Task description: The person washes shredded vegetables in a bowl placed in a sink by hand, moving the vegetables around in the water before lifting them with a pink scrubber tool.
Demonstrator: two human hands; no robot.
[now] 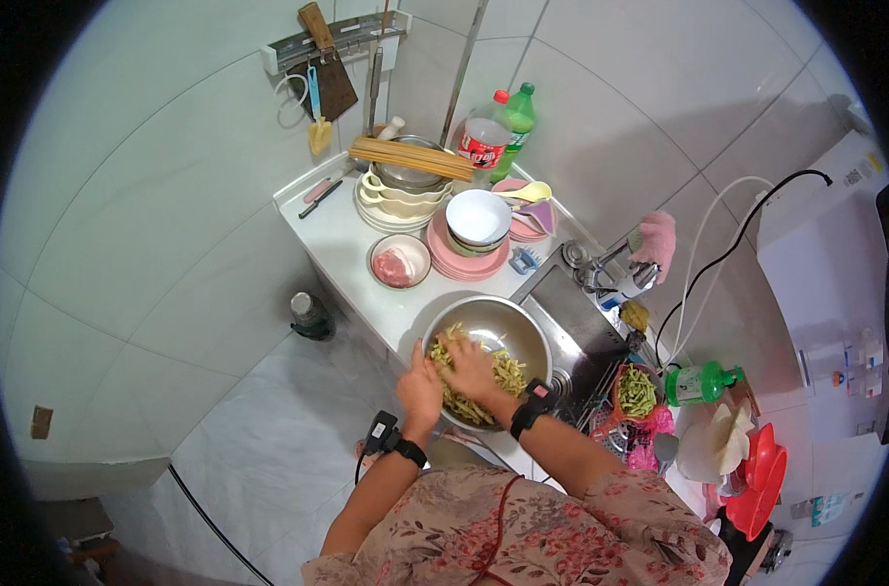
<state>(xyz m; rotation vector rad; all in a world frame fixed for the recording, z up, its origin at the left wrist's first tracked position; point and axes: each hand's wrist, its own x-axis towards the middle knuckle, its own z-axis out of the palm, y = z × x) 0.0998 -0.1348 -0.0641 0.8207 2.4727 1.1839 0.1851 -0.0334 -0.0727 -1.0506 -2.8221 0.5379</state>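
A large stainless steel bowl [530, 339] stands at the counter's front edge beside the sink, with yellow-green vegetable strips [509, 372] lying in it. My right hand [470, 370] is inside the bowl, spread over the strips; its palm side is hidden, so I cannot tell if it grips any. My left hand [420, 386] is at the bowl's left rim, fingers pointing up beside the wall; its grip is unclear. Both wrists wear black straps with small devices.
Behind the bowl are raw meat in a bowl [394, 267], pink plates [459, 264], stacked dishes and bottles. The sink [572, 308] lies right, with an orange basket of green strips [636, 392] beyond. A knife [320, 199] lies at the counter's left.
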